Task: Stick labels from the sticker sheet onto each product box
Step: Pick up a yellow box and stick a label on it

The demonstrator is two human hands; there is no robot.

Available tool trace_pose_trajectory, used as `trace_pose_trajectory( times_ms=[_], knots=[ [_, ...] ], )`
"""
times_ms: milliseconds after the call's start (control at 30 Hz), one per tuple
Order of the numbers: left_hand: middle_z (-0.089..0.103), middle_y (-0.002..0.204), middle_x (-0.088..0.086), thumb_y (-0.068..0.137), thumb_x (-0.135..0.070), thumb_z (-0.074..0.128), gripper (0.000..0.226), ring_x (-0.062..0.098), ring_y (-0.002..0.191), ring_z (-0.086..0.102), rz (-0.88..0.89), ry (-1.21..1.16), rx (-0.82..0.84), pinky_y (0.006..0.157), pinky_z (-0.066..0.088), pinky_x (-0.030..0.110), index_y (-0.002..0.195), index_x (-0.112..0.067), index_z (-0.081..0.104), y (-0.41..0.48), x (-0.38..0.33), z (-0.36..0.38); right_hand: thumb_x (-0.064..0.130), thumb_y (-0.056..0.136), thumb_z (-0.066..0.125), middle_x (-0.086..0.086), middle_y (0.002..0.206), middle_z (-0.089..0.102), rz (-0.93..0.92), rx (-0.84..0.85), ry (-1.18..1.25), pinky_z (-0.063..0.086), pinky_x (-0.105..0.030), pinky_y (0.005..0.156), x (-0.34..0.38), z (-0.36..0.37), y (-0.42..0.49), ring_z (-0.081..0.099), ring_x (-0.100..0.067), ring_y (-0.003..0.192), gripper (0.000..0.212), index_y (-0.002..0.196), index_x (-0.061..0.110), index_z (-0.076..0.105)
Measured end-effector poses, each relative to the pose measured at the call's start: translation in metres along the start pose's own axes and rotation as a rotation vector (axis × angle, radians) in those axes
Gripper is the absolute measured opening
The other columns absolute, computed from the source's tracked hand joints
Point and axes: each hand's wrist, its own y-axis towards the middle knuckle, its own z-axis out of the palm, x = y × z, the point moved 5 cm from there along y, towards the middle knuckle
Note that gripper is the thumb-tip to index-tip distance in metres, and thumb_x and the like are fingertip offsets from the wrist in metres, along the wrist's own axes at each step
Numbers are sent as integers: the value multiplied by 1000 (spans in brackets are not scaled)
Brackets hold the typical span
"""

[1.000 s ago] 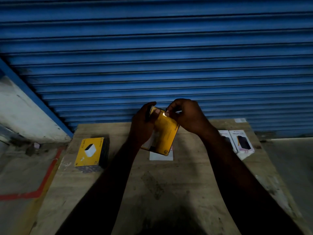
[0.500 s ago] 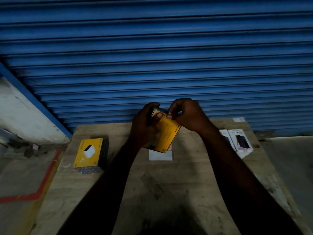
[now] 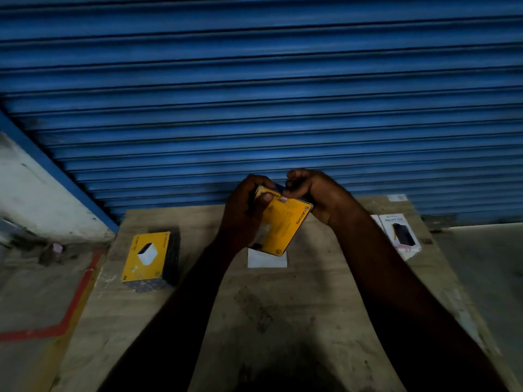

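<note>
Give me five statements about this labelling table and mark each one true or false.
1. Both the left hand and the right hand hold the yellow box above the table. True.
2. The stack of yellow boxes sits on the table's right side. False: it sits on the left side.
3. Some white boxes lie near the table's right edge. True.
4. The shutter behind the table is red. False: it is blue.
5. A white sheet lies on the table below the held box. True.
</note>
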Motion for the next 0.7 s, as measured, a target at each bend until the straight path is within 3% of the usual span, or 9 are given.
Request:
trace_pose_trajectory(
  times_ms=[167,333,467,567,633,700],
  knots=[
    [59,97,-17,91,-42,48,11,5,84,59,-41,-24,-8,67,49,26,100,-37,52,-6,5,4,-19,72,61,-7,90,62,9,-95,95,50,-28,64,-8,-2,-1,62,-21,81,37,92,12,61],
    [57,93,-12,91,-43,44,24,5,80,58,-30,-11,-23,67,47,21,104,-23,52,0,4,1,0,84,65,-1,86,69,-104,-16,81,50,-24,65,-6,-1,-2,66,-14,76,25,104,13,60],
    [57,93,-13,91,-40,47,16,4,80,57,-21,-49,-22,68,46,20,102,-30,51,0,3,-1,-10,83,61,-5,89,66,-138,-4,46,50,-24,68,-4,1,-5,65,-15,78,39,117,7,55],
    [56,95,-21,94,-34,48,8,3,82,57,-28,-53,-9,65,48,18,102,-36,50,-3,3,1,-10,85,56,-4,90,66,-112,-80,86,50,-23,62,-5,-1,-5,65,-14,76,31,109,10,59],
    [55,98,-24,97,-28,46,11,1,84,56,-39,-43,-27,65,49,17,105,-34,48,-5,5,0,-1,90,55,-6,94,66,-181,-125,126,50,-25,67,-8,-4,-5,64,-19,83,19,101,14,62],
    [54,97,-21,99,-26,42,12,2,84,55,-79,-56,-74,67,49,20,108,-26,49,-5,10,-2,17,93,58,-8,106,65,-296,-113,103,51,-36,80,-13,-1,-8,62,-26,98,11,103,19,61]
  ],
)
